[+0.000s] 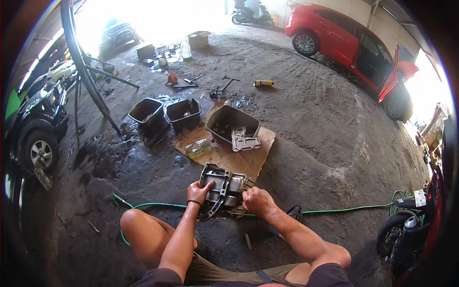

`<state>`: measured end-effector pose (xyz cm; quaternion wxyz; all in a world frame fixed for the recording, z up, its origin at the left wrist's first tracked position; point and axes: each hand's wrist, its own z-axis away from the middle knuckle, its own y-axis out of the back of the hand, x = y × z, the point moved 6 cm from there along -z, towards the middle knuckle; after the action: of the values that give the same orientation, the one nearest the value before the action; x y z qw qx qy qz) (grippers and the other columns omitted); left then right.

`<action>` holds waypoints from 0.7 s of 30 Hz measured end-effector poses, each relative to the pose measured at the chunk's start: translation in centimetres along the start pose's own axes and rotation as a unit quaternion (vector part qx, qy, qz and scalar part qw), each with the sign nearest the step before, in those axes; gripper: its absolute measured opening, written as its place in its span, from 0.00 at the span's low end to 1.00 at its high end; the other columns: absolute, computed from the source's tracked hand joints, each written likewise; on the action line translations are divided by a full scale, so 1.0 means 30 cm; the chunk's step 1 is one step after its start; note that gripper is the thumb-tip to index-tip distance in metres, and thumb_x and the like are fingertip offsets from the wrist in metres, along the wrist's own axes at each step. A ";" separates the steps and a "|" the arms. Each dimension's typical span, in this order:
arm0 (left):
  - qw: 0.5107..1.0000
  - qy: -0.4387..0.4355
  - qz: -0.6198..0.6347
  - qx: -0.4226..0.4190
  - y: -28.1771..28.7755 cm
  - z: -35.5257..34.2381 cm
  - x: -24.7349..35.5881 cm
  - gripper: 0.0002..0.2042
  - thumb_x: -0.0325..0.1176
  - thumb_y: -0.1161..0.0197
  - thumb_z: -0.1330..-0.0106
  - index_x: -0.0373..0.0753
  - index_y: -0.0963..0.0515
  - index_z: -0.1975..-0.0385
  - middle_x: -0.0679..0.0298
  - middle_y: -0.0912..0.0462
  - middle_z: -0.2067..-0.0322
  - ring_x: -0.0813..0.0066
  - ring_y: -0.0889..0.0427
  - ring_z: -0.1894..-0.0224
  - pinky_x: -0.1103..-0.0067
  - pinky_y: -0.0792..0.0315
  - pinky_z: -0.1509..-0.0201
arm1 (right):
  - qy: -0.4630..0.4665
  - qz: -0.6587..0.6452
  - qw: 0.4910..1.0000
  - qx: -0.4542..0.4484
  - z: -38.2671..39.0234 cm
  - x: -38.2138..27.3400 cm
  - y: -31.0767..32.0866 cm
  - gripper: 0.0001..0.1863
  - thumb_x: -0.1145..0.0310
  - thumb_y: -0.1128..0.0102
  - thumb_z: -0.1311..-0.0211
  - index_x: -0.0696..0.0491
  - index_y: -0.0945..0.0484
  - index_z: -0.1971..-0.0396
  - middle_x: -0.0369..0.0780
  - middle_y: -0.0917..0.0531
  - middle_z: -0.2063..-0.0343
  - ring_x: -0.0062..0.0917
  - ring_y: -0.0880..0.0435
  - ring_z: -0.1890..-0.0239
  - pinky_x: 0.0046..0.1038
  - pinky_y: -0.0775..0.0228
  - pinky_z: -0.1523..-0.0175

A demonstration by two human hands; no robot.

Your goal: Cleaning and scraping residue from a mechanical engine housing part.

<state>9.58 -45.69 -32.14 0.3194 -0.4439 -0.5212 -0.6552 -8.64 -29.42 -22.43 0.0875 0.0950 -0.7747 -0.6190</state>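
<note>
I read the left hand [198,192] with its fingers clamped on the left side of the metal casting [233,183], thumb on top. The casting lies directly right of these fingers, nearer than most of the cardboard [260,155]; its dark rail [217,206] slants far-right to near-left. The right hand [258,202] is curled at the casting's right edge; I cannot tell whether its fingers grip.

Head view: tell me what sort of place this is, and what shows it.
Most likely a vehicle repair garage: a red car stands with a door open, dark tubs sit on the grimy floor, and the left hand grips a metal part.
</note>
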 end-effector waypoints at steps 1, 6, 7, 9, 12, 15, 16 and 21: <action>1.000 0.000 -0.012 0.003 -0.003 0.001 0.005 0.25 0.55 0.26 0.48 0.34 0.15 0.72 0.65 0.15 0.77 0.81 0.20 0.75 0.77 0.26 0.68 | 0.001 0.001 1.000 0.000 -0.001 0.001 -0.005 0.09 0.64 0.40 0.49 0.55 0.21 0.78 0.43 0.18 0.77 0.32 0.17 0.71 0.31 0.23 0.68; 1.000 0.002 -0.022 0.001 0.001 0.013 0.047 0.25 0.55 0.26 0.48 0.33 0.16 0.72 0.63 0.15 0.77 0.80 0.19 0.74 0.76 0.26 0.68 | 0.116 0.158 0.980 0.019 -0.006 -0.052 0.001 0.07 0.66 0.44 0.54 0.52 0.24 0.84 0.37 0.22 0.84 0.24 0.22 0.79 0.25 0.32 0.76; 1.000 0.001 -0.031 0.000 0.003 0.017 0.057 0.25 0.55 0.26 0.48 0.33 0.16 0.72 0.62 0.14 0.77 0.80 0.19 0.74 0.76 0.26 0.67 | 0.116 0.159 0.980 0.018 -0.008 -0.050 -0.004 0.07 0.66 0.44 0.54 0.52 0.24 0.84 0.37 0.22 0.84 0.24 0.22 0.79 0.25 0.32 0.76; 0.999 -0.003 -0.038 -0.001 0.001 0.021 0.085 0.26 0.55 0.26 0.48 0.32 0.16 0.73 0.62 0.14 0.77 0.79 0.18 0.74 0.75 0.26 0.67 | 0.207 0.212 0.955 -0.008 -0.008 -0.069 -0.029 0.07 0.66 0.43 0.56 0.53 0.23 0.85 0.36 0.24 0.86 0.24 0.24 0.82 0.26 0.34 0.79; 0.999 0.008 -0.050 -0.008 -0.004 0.021 0.093 0.30 0.61 0.28 0.50 0.34 0.15 0.71 0.56 0.13 0.74 0.68 0.13 0.70 0.72 0.24 0.63 | 0.257 0.218 0.941 -0.040 -0.009 -0.087 -0.023 0.08 0.65 0.43 0.58 0.54 0.22 0.86 0.36 0.25 0.87 0.24 0.25 0.84 0.26 0.35 0.80; 1.000 0.008 -0.025 -0.017 -0.019 0.010 0.079 0.30 0.61 0.28 0.50 0.34 0.15 0.70 0.55 0.13 0.74 0.68 0.13 0.70 0.71 0.24 0.63 | 0.268 0.181 0.944 -0.060 -0.020 -0.088 -0.012 0.09 0.64 0.42 0.58 0.54 0.21 0.86 0.36 0.25 0.87 0.24 0.24 0.84 0.27 0.34 0.80; 0.999 0.008 -0.029 -0.017 -0.018 0.008 0.078 0.29 0.61 0.28 0.50 0.34 0.15 0.70 0.55 0.13 0.74 0.68 0.13 0.70 0.72 0.24 0.63 | 0.267 0.181 0.945 -0.060 -0.023 -0.090 -0.008 0.09 0.64 0.42 0.58 0.54 0.21 0.86 0.36 0.25 0.87 0.24 0.24 0.84 0.27 0.34 0.80; 0.999 0.008 -0.039 -0.015 -0.014 0.019 0.058 0.29 0.61 0.28 0.50 0.34 0.15 0.69 0.56 0.13 0.74 0.68 0.14 0.70 0.72 0.23 0.63 | 0.260 0.122 0.953 -0.092 -0.025 -0.065 -0.034 0.09 0.65 0.43 0.55 0.54 0.20 0.85 0.39 0.19 0.83 0.29 0.18 0.80 0.30 0.26 0.74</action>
<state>8.64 -44.97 -30.69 0.2910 -0.4234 -0.5254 -0.6783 -6.51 -29.84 -23.30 0.3692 0.1495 -0.6706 -0.6258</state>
